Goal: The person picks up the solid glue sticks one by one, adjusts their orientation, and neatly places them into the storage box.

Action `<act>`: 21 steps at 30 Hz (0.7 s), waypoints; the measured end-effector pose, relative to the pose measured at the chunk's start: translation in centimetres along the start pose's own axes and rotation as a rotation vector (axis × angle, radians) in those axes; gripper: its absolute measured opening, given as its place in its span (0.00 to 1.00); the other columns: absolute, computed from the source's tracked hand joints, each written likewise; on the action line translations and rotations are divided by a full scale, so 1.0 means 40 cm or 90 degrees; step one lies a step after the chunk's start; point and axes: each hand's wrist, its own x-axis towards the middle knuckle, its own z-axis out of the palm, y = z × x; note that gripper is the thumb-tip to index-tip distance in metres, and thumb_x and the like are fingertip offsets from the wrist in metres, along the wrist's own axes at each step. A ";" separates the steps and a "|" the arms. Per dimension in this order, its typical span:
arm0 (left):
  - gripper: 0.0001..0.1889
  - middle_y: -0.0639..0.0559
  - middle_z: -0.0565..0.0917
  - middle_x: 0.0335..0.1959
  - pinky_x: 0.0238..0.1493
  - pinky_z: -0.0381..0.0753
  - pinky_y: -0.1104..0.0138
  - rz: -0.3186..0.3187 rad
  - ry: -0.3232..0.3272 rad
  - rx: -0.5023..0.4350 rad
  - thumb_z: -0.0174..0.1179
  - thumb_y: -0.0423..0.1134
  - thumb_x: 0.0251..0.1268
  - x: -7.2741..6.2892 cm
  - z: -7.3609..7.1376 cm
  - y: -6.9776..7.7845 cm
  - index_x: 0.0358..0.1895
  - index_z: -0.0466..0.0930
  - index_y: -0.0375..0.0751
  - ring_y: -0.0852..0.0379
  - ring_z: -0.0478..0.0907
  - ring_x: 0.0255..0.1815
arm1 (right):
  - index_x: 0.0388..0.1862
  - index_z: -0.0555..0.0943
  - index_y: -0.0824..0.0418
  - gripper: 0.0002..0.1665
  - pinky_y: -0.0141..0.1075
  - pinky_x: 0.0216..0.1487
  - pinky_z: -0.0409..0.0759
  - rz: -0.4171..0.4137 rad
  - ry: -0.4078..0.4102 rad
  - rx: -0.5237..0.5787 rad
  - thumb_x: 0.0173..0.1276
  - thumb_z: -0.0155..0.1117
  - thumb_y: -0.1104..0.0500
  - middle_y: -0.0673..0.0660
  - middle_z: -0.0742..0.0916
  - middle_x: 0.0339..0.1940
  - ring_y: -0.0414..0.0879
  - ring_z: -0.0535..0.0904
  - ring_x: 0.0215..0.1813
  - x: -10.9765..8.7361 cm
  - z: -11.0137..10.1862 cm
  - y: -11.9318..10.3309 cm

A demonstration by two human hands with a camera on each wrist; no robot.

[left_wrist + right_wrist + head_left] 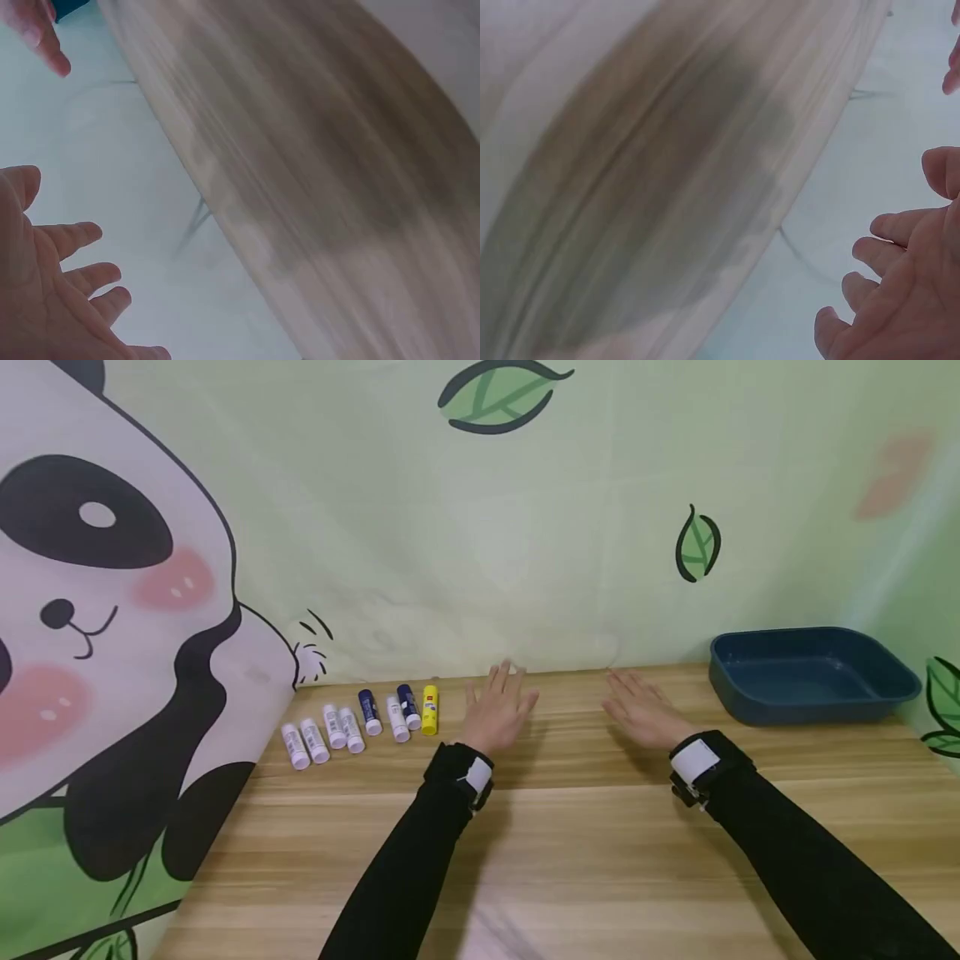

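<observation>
Glue sticks (351, 730) left of outstretched hands (497, 710); blue bin (817, 710) right.

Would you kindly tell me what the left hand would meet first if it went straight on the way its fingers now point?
Most likely the pale green printed backdrop behind the wooden table; the left hand looks close to it, though depth is unclear.

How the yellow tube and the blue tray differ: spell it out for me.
Color: the yellow tube is bright yellow, while the blue tray is dark blue.
Shape and size: the yellow tube is small and slim; the blue tray is far larger, wide and open-topped.
Place: the yellow tube is left of the left hand, the blue tray right of the right hand.
Shared: both are on the wooden table, untouched.
</observation>
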 end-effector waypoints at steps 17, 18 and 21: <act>0.34 0.39 0.52 0.84 0.80 0.45 0.40 0.041 -0.002 -0.130 0.36 0.56 0.87 0.065 0.011 0.092 0.85 0.49 0.41 0.43 0.46 0.85 | 0.79 0.48 0.82 0.40 0.66 0.79 0.41 0.017 0.011 0.061 0.89 0.34 0.48 0.82 0.51 0.80 0.78 0.40 0.81 -0.033 -0.144 0.085; 0.34 0.39 0.52 0.84 0.79 0.46 0.40 0.045 -0.001 -0.129 0.36 0.56 0.87 0.071 0.012 0.102 0.84 0.50 0.41 0.43 0.47 0.85 | 0.79 0.47 0.82 0.41 0.65 0.79 0.41 0.022 0.015 0.058 0.89 0.33 0.48 0.82 0.51 0.80 0.78 0.40 0.81 -0.038 -0.153 0.092; 0.33 0.40 0.53 0.84 0.79 0.48 0.40 0.051 0.004 -0.134 0.37 0.55 0.87 0.088 0.019 0.131 0.85 0.50 0.42 0.45 0.48 0.85 | 0.81 0.45 0.80 0.41 0.65 0.79 0.38 0.041 0.021 0.060 0.89 0.31 0.46 0.81 0.49 0.81 0.76 0.38 0.82 -0.052 -0.181 0.113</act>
